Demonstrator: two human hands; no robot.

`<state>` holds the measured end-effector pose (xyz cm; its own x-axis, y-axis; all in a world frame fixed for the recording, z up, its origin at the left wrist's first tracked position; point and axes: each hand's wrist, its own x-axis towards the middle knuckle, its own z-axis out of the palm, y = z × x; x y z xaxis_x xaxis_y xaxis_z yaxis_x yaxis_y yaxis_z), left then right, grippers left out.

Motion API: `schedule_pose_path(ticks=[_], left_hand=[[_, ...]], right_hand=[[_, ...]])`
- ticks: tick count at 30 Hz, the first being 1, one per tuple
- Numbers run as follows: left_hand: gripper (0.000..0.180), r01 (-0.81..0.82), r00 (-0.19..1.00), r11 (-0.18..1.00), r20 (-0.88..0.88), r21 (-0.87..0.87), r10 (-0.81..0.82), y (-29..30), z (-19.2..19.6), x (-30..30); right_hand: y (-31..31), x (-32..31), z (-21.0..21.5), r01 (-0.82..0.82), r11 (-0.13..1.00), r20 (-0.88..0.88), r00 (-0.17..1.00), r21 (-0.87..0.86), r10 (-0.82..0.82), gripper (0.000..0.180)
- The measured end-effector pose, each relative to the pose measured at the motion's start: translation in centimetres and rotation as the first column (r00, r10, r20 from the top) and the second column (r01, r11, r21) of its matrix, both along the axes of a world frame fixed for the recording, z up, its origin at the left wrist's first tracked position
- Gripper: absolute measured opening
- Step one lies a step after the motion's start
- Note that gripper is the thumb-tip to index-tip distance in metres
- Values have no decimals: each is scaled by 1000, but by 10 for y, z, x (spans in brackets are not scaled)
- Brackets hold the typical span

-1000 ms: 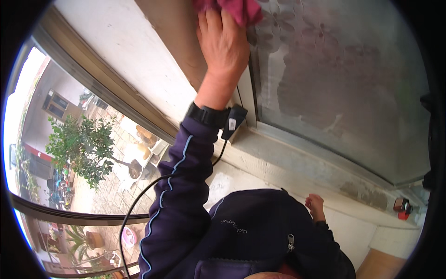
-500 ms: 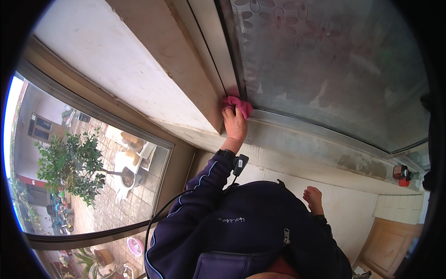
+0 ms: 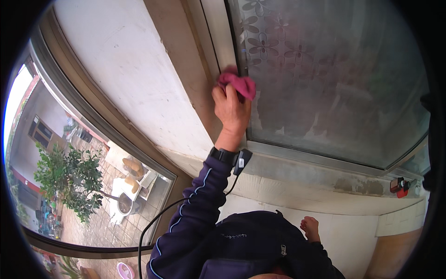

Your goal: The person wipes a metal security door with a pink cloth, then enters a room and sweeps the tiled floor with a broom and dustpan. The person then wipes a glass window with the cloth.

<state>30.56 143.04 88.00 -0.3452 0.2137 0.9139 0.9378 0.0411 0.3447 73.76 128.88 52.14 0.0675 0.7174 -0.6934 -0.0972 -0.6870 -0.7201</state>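
Cloth (image 3: 239, 84), pink and bunched, sits pressed against the left edge of a frosted glass pane (image 3: 334, 79) with a flower pattern, at about twelve o'clock in the view. The left hand (image 3: 231, 111) has its fingers curled tight around the cloth, holding it where the glass meets the pale window frame (image 3: 218, 42). The arm reaches up from six o'clock in a dark blue sleeve (image 3: 195, 209) with a light stripe; a black wrist band (image 3: 223, 156) carries a small black device with a cable hanging down from it.

The right hand (image 3: 310, 229) shows low down, at about five o'clock, near the white wall under the sill; it seems loosely curled and empty, though it is small and partly hidden. A small red object (image 3: 398, 187) rests on the sill at four o'clock. At eight o'clock, another window (image 3: 93, 186) looks onto a paved courtyard with a leafy tree (image 3: 69, 179).
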Motion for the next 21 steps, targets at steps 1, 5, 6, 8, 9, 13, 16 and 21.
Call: schedule_pose_path(ticks=[1, 5, 6, 8, 9, 13, 16, 21], left_hand=[[44, 2, 1000, 1000, -5, 28, -2, 2, 28, 0], [50, -4, 996, 984, -82, 178, 19, 7, 142, -2], [50, -10, 995, 985, -99, 170, 28, 6, 167, -3], [38, 68, 985, 964, -172, 256, -24, 7, 209, -1], [44, 64, 980, 949, -197, 310, -2, 9, 217, 2], [44, -102, 950, 974, -272, 204, 156, 14, 188, -2], [43, -141, 954, 982, -249, 125, 168, 22, 98, -5], [38, -58, 990, 972, -140, -226, 27, 3, -88, -2]], right_hand=[[-1, 0, 1, 3, 1000, -18, 1000, 1, -3, 22], [-10, -2, 1, 46, 999, -46, 998, -1, -46, 21], [-12, -2, 2, 61, 998, -71, 996, 3, -60, 21], [-19, -2, 2, 101, 995, -61, 993, -22, -102, 20], [-23, -2, 3, 114, 993, -42, 992, -17, -115, 20], [-38, -5, 3, 140, 990, -38, 989, -4, -140, 25], [-48, -8, 2, 161, 987, -52, 986, -6, -161, 26], [-66, -10, 5, 163, 987, -40, 986, -5, -163, 28]])
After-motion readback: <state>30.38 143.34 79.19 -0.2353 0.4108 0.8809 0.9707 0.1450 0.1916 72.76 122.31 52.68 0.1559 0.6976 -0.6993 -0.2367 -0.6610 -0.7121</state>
